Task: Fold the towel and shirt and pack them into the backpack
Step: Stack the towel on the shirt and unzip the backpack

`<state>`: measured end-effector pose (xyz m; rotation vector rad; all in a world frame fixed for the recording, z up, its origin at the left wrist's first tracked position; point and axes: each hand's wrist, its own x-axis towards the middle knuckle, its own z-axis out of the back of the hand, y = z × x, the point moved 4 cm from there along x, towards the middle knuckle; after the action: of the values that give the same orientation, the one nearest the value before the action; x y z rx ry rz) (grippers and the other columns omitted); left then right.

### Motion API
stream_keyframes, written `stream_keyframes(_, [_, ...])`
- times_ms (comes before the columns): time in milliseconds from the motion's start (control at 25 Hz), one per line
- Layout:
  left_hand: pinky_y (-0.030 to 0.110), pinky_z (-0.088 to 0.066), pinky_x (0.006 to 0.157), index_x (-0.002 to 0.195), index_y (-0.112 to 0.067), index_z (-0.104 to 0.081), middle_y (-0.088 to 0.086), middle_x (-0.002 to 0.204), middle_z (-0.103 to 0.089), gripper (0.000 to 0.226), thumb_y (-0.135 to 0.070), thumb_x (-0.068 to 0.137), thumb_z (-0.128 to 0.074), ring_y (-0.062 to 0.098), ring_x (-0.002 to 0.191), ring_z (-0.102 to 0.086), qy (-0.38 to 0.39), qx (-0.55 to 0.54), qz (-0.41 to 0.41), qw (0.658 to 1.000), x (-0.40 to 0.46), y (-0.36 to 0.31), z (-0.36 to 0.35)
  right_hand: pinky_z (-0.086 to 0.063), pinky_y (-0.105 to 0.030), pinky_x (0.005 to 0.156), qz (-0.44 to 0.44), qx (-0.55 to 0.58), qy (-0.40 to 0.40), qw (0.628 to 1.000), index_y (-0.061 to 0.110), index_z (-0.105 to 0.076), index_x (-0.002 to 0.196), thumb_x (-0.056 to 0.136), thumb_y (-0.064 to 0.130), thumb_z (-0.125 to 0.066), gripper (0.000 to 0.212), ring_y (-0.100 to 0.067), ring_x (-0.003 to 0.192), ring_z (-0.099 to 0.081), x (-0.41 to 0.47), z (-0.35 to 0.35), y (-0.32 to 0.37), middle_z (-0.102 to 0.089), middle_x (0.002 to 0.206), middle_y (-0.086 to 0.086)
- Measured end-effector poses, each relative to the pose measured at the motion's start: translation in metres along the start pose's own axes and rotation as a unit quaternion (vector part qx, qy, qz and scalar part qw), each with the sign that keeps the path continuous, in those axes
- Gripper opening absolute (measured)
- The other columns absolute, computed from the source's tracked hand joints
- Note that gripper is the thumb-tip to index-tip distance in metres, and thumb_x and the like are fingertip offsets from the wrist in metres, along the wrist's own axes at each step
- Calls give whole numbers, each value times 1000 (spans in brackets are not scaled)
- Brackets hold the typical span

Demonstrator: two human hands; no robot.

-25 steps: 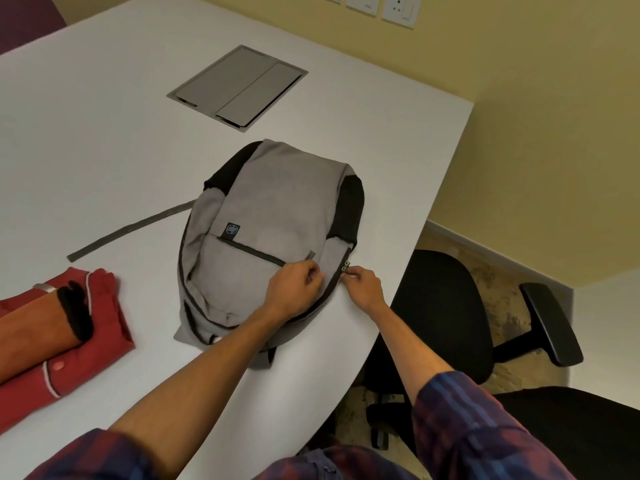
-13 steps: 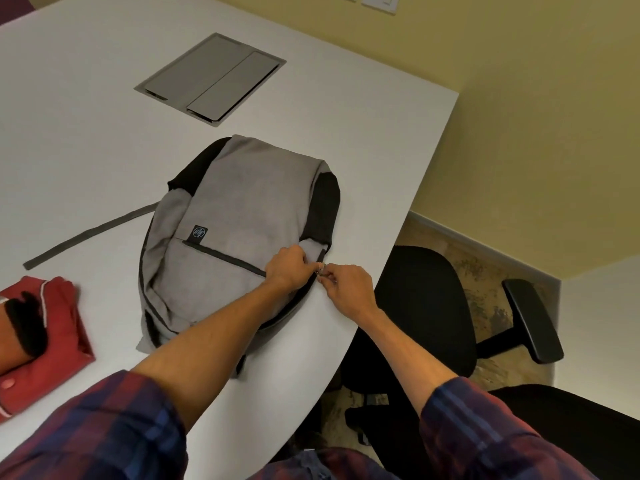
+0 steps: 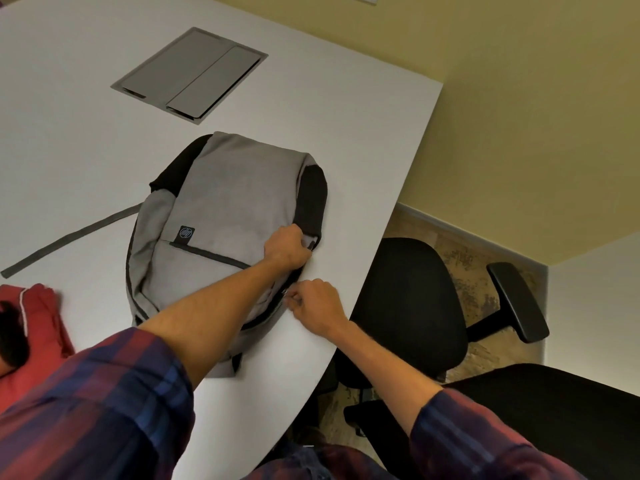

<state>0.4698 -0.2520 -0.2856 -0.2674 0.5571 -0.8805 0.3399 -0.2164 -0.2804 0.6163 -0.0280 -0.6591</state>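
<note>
We're unzipping the backpack [image 3: 228, 216], flat on the surface [image 3: 346, 126] near its edge. Left hand [image 3: 285, 249] grips the fabric by the zip's end; right hand [image 3: 317, 304] pinches the zipper pull [image 3: 286, 293]. Keep the fabric taut and pull along the track. Red shirt [image 3: 38, 320] waits left.

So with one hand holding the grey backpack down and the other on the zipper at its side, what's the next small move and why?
Probably keep drawing the zipper pull along the track toward the near end of the grey fabric backpack. The right hand pinches it at the bag's right edge, the left hand grips the fabric above it, and the folded red garment is not packed yet.
</note>
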Motion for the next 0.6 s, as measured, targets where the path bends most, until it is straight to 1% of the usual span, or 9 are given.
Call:
stream_keyframes(80, [28, -43, 56, 65, -9, -63, 4, 63, -60, 22, -23, 78, -72, 17, 59, -55, -19, -70, -12, 997, 1, -2, 2, -50, -38, 72, 56, 10, 45, 997, 15, -73, 99, 92, 27, -58, 20, -32, 85, -65, -23, -26, 33, -73, 91, -10])
stream_keyframes(160, [26, -41, 56, 71, -6, -70, 3, 63, -61, 21, -24, 81, -74, 12, 56, -52, -16, -133, -30, 990, -7, -3, 4, -50, -39, 71, 102, 17, 80, 991, 12, -71, 99, 92, 26, -55, 22, -35, 84, -65, -47, -55, 68, -73, 92, -12])
stream_keyframes(200, [25, -42, 59, 75, -6, -72, 3, 65, -63, 18, -23, 80, -75, 11, 58, -53, -3, -158, -36, 987, -13, -1, 5, -50, -40, 70, 110, 23, 86, 990, 11, -70, 100, 93, 26, -54, 23, -36, 84, -65, -55, -65, 81, -73, 93, -13])
stream_keyframes(280, [24, -46, 64, 78, -7, -73, 3, 69, -67, 16, -22, 78, -77, 10, 63, -57, 27, -183, -47, 982, -30, 12, 12, -50, -40, 70, 93, 38, 76, 992, 11, -69, 100, 94, 26, -53, 23, -36, 84, -65, -56, -71, 92, -72, 93, -13])
stream_keyframes(360, [26, -48, 65, 71, -7, -70, 2, 67, -66, 17, -22, 78, -75, 13, 66, -61, 25, -157, -50, 986, -54, 34, 24, -51, -39, 69, 77, 57, 71, 993, 13, -69, 98, 94, 27, -54, 21, -34, 84, -65, -53, -68, 91, -73, 90, -11])
stream_keyframes(400, [26, -47, 61, 64, -9, -65, 0, 61, -63, 23, -25, 78, -74, 14, 65, -61, 10, -129, -44, 991, -71, 48, 30, -51, -39, 69, 72, 68, 71, 993, 14, -69, 96, 93, 27, -54, 20, -33, 82, -65, -51, -66, 89, -72, 87, -10])
stream_keyframes(480, [28, -41, 54, 52, -13, -54, -3, 51, -55, 36, -34, 74, -73, 16, 57, -57, -18, -70, -1, 997, -109, 83, 38, -50, -37, 67, 64, 88, 68, 992, 16, -69, 92, 91, 28, -57, 17, -30, 80, -65, -50, -62, 86, -72, 82, -6])
stream_keyframes(520, [29, -41, 53, 48, -14, -51, -3, 48, -52, 41, -38, 73, -74, 16, 53, -55, -21, -50, 25, 998, -128, 102, 36, -49, -36, 67, 59, 101, 69, 991, 17, -69, 88, 89, 28, -57, 16, -29, 79, -65, -50, -61, 85, -72, 80, -5])
stream_keyframes(600, [32, -43, 52, 44, -15, -49, -2, 43, -50, 49, -45, 74, -73, 15, 46, -51, -7, -49, 61, 997, -161, 131, 29, -51, -37, 66, 54, 116, 74, 989, 16, -69, 83, 85, 29, -56, 19, -26, 76, -65, -49, -65, 84, -72, 76, -2])
